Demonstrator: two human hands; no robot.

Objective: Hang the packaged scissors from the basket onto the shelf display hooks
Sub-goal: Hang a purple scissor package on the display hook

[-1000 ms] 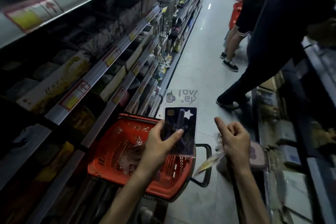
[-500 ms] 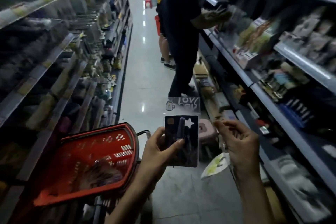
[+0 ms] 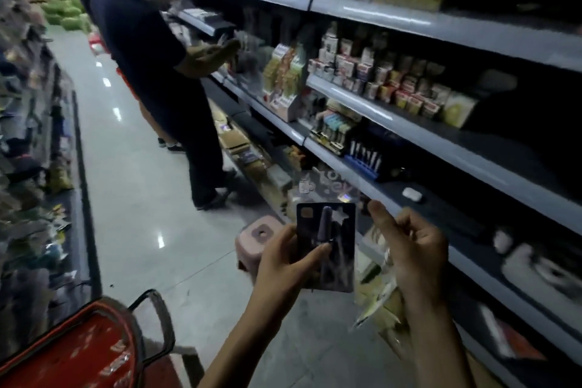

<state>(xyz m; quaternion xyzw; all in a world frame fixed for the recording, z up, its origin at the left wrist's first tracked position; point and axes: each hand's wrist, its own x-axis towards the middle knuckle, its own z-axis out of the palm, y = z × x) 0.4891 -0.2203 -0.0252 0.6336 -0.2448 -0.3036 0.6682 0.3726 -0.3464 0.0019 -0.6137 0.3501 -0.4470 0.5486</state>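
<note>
My left hand (image 3: 283,264) grips a packaged pair of scissors (image 3: 333,230), a dark card with a clear hang tab on top, held upright in front of me with the thumb across its face. My right hand (image 3: 412,249) is beside it on the right, fingers curled round a yellowish, crinkled packet (image 3: 378,302) that hangs below the palm. The red basket (image 3: 78,353) sits at the bottom left, with its black handle raised. The right-hand shelves (image 3: 472,164) run past both hands; no display hooks are plainly visible there.
A person in dark clothes (image 3: 148,50) stands up the aisle, reaching into the right shelves. A pink stool (image 3: 258,238) stands on the floor just beyond my left hand. Cardboard boxes line the shelf base. Blurred shelving fills the left side.
The view has swung from the left shelves and basket round to the right shelves. Both hands keep their hold, and the basket has slid to the bottom left corner.
</note>
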